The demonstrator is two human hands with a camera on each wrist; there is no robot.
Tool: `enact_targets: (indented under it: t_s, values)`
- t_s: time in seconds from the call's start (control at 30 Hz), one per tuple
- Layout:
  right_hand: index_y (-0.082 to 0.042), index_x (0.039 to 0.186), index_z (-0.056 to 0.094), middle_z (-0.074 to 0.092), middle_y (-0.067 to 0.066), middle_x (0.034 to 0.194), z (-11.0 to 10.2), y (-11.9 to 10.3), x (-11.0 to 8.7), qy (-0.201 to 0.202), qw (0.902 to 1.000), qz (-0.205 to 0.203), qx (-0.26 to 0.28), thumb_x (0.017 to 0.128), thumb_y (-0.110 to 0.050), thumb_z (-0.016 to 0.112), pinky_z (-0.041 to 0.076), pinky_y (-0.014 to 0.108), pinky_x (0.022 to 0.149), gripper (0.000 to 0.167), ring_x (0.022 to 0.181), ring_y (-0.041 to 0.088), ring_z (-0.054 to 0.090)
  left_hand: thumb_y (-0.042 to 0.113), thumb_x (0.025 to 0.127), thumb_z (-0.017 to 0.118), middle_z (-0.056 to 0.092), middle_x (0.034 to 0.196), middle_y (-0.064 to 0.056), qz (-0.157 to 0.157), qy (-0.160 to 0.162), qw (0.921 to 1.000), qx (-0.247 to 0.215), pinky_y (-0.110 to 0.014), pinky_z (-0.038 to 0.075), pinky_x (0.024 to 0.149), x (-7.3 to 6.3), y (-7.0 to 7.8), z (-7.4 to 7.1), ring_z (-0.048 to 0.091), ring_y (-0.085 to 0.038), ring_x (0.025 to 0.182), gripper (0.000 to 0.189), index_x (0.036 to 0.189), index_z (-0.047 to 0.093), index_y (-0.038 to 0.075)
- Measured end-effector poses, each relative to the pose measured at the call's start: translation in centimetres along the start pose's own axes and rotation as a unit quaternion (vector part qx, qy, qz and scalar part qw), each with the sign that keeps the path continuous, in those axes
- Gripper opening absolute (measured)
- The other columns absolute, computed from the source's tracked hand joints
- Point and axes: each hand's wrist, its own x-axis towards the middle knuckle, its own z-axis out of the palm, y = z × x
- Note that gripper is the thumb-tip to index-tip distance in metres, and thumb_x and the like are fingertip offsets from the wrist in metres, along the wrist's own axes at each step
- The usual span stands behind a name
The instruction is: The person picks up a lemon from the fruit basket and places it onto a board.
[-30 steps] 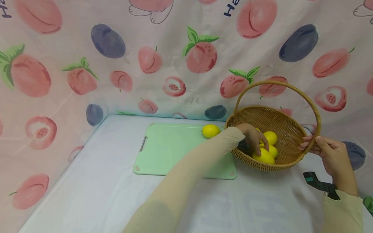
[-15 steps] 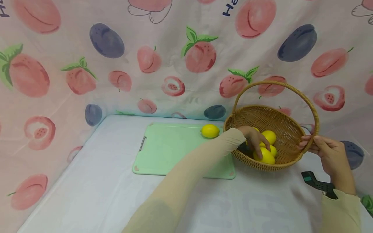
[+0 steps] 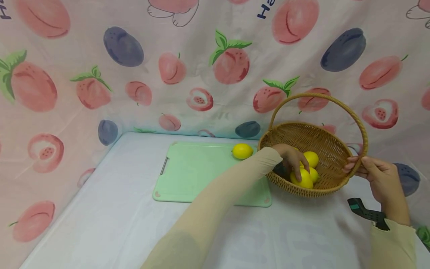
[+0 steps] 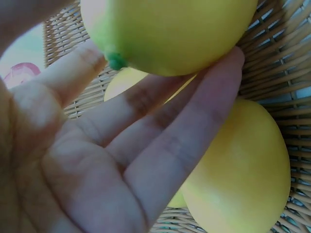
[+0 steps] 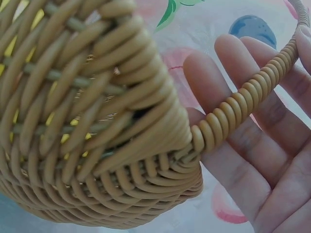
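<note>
Inside the wicker basket, my left hand holds a yellow lemon near the front wall. The left wrist view shows its fingers and thumb spread around this lemon, fingertips against its underside. Other lemons lie beside and beneath it, partly hidden by the hand. My right hand holds the basket's handle low on the right side, where it joins the rim, with thumb and fingers on either side. The basket tilts toward me.
A pale green cutting board lies flat left of the basket, partly covered by my left sleeve. One lemon rests on its far right corner. A fruit-print curtain hangs behind the white-covered table.
My left hand and the front lemon under its fingers have shifted slightly left and up within the basket. The right hand and the basket keep their place.
</note>
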Motion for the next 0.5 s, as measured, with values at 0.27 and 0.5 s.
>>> enact_targets:
  t_s: [0.27, 0.5]
  values:
    - [0.014, 0.105, 0.061, 0.074, 0.004, 0.093, -0.1, -0.1, 0.1, 0.009, 0.9998, 0.005, -0.019, 0.098, 0.005, 0.033, 0.054, 0.016, 0.074, 0.029, 0.085, 0.010, 0.071, 0.009, 0.080, 0.073, 0.038, 0.141, 0.007, 0.014, 0.044, 0.9986, -0.026, -0.022, 0.055, 0.079, -0.5, 0.2, -0.1, 0.058, -0.009, 0.098, 0.061, 0.135, 0.050, 0.019]
    - [0.017, 0.118, 0.053, 0.074, 0.005, 0.098, 0.6, -0.7, 0.4, 0.017, 0.9996, 0.009, -0.018, 0.098, 0.004, 0.034, 0.053, 0.015, 0.081, 0.030, 0.089, 0.011, 0.071, 0.014, 0.080, 0.074, 0.038, 0.143, 0.009, 0.028, 0.064, 0.9974, -0.020, -0.021, 0.054, 0.081, -1.1, 0.1, -0.6, 0.056, -0.006, 0.102, 0.062, 0.137, 0.050, 0.021]
